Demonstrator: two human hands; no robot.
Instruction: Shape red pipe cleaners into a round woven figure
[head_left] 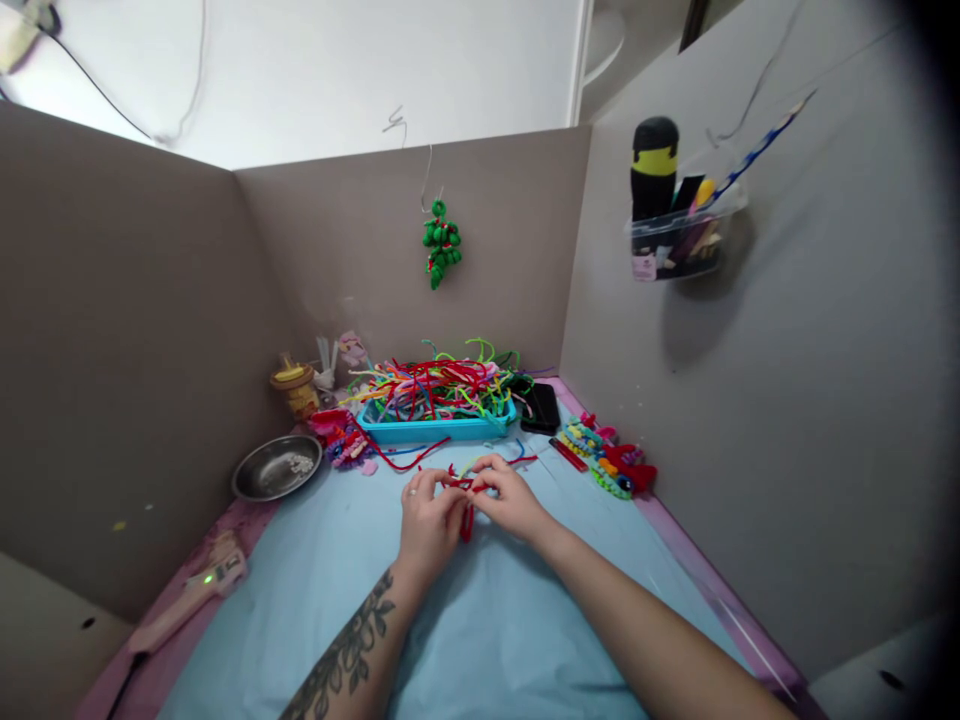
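Both of my hands meet over the middle of the blue table cover, fingers pinched on a bent red pipe cleaner (467, 524). My left hand (430, 515) grips it from the left side, with a ring on one finger. From the right, my right hand (511, 498) pinches it, fingertips close to the left ones. A loop of the red piece hangs below the fingertips, and short ends stick out above. The exact bend between the fingers is partly hidden. Just beyond the hands stands a blue tray (427, 431) heaped with coloured pipe cleaners (450, 385).
A metal bowl (277, 470) with small white bits sits left, near a glue gun (196, 592) with a lit green light. Finished colourful pieces (619, 460) lie right, by a dark phone (541, 408). Grey partitions enclose the table; a tub of tools (679, 245) hangs right.
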